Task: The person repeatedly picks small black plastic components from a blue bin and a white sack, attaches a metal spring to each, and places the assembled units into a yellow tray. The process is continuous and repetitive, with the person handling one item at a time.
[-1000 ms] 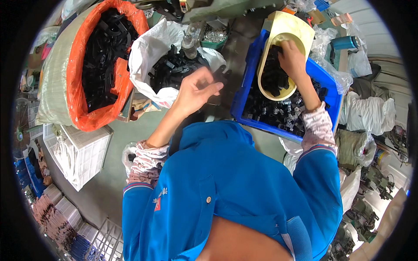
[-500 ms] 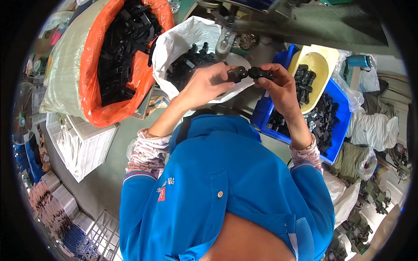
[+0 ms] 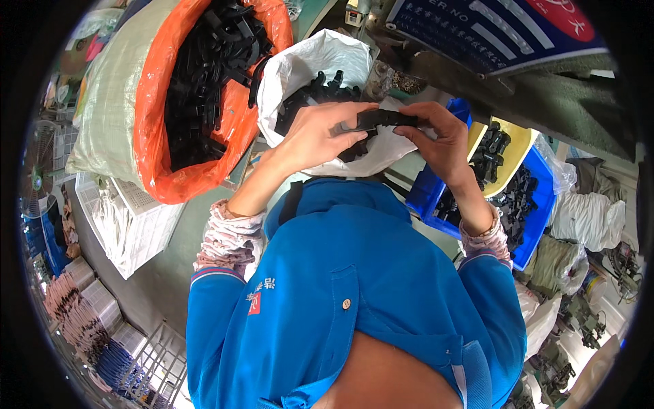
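Observation:
Two black plastic parts (image 3: 385,119) meet end to end between my hands and look like one bar, over the rim of a white woven sack (image 3: 272,75). My left hand (image 3: 325,129) pinches the left part between thumb and fingers. The right part is gripped by my right hand (image 3: 439,136), its thumb below and fingers above. Whether the parts are locked together or only touching, I cannot tell. Black parts (image 3: 317,92) lie inside the white sack under my hands. To the right, a yellow tray (image 3: 521,140) with black pieces rests on a blue bin (image 3: 541,204).
On the left stands a big sack with an orange liner (image 3: 146,136), full of black plastic pieces. A white plastic crate (image 3: 146,232) is below it. A machine with a blue sign plate (image 3: 490,34) overhangs the far side. Bagged goods (image 3: 586,215) are at the right.
The two black parts, apart at their tips before, now meet in one line. My right hand has turned slightly. The view has shifted, showing more of the machine's sign plate.

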A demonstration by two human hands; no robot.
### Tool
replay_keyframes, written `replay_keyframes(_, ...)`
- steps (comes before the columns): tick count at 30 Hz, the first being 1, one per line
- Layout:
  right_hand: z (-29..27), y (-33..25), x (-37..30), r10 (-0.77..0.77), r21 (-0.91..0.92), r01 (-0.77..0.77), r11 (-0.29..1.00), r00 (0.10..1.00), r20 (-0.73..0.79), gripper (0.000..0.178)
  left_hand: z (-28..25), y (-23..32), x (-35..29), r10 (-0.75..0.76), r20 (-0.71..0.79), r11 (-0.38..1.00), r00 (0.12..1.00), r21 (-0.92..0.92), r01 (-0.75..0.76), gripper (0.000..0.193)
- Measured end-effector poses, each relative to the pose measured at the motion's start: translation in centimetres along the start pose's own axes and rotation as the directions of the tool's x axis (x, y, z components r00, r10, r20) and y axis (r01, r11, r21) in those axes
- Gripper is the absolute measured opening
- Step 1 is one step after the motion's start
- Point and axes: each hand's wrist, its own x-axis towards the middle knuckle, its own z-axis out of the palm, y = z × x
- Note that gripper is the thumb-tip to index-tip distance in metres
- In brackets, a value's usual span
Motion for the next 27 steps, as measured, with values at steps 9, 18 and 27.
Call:
replay_keyframes(9, 1.2, 0.6, 1.5, -0.244, -0.143, 0.226, 0.964, 0.962, -0.125, 0.027, -2.9, 0.0, 2.8, 0.213, 0.064, 0.959, 0.975, 0.179, -0.221, 0.037)
replay_keyframes(18, 1.4, 0.0, 3.1, -0.357, -0.302, 0.282, 0.911, 0.906, -0.228, 0.030, -4.6, -1.3, 6.4, 0.397, 0.075, 0.879, 0.915, 0.257, -0.402, 0.034)
replay_keyframes(27, 2.8, 6.0, 2.8, -0.136, 0.213, 0.187, 0.959, 0.963, -0.234, 0.040, -4.7, -1.4, 8.0, 0.141, 0.238, 0.951, 0.961, 0.236, -0.198, 0.021)
